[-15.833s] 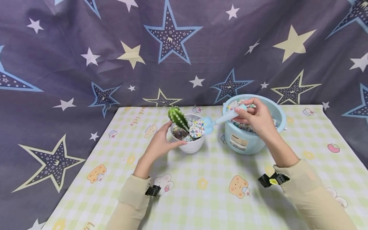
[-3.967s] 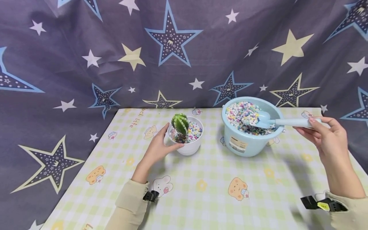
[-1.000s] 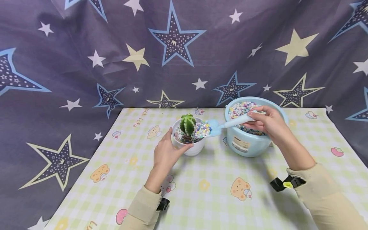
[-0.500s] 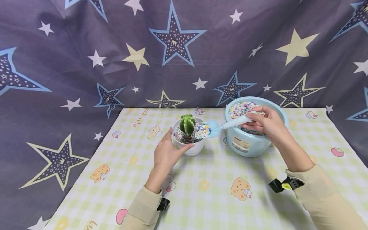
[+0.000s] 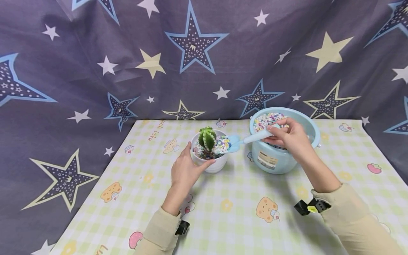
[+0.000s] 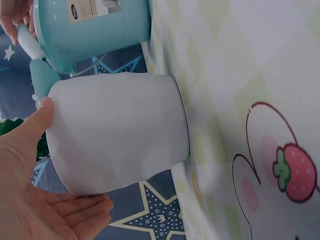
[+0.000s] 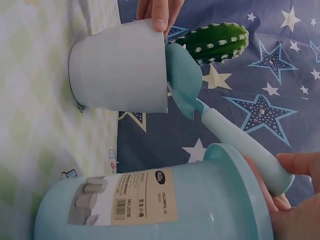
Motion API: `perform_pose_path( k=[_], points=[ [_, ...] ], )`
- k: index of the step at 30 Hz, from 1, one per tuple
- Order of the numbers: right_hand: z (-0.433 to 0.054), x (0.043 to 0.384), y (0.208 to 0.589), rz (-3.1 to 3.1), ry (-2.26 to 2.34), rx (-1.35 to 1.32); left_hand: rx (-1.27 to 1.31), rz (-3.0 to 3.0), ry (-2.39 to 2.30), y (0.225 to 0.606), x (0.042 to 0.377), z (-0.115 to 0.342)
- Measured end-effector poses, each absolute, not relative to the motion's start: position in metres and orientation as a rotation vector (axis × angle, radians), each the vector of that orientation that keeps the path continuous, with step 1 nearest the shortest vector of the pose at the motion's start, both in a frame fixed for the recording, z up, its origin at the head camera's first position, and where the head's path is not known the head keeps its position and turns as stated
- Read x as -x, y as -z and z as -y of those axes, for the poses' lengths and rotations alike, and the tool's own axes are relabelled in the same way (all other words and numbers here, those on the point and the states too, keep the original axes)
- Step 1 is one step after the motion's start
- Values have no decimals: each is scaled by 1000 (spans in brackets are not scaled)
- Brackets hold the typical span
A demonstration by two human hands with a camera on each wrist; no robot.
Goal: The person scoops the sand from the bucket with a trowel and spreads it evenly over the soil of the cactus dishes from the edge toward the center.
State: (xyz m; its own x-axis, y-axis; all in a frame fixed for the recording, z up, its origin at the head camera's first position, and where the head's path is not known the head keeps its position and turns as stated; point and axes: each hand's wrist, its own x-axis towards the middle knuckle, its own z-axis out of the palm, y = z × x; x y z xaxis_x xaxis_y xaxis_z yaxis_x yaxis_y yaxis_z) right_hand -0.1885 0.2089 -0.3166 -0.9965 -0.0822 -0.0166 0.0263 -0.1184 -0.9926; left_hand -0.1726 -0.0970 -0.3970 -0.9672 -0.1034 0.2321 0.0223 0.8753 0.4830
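Observation:
My left hand (image 5: pixel 186 170) holds the white plant pot (image 5: pixel 214 166) by its rim, thumb in front and fingers round the left side. A green cactus (image 5: pixel 207 138) stands in the pot among coloured pebbles. With my right hand (image 5: pixel 293 136) I grip the handle of a light blue scoop (image 5: pixel 235 143), tilted down to the left. Its blade, laden with coloured pebbles (image 5: pixel 222 144), lies over the pot's right rim. In the right wrist view the scoop's blade (image 7: pixel 184 77) leans at the pot's mouth beside the cactus (image 7: pixel 215 42).
A light blue bucket (image 5: pixel 271 159) with pebbles inside stands right of the pot, under my right hand. A checked cloth (image 5: pixel 226 226) with cartoon prints covers the table. Behind hangs a dark curtain (image 5: pixel 127 35) with stars.
Over the last second the scoop has shifted slightly left over the pot, and fewer pebbles show on its blade. Four seconds ago it was above the bucket. The left hand stays on the pot.

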Motion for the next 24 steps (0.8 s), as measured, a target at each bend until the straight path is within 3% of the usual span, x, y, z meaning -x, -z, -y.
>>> perform_pose_path(
  k=[13, 24],
  points=[
    [-205, 187, 316, -2088, 2292, 104, 21, 2853, 786, 392, 173, 107],
    [-202, 185, 315, -2233, 2217, 167, 336, 2869, 1157, 399, 198, 137]
  ],
)
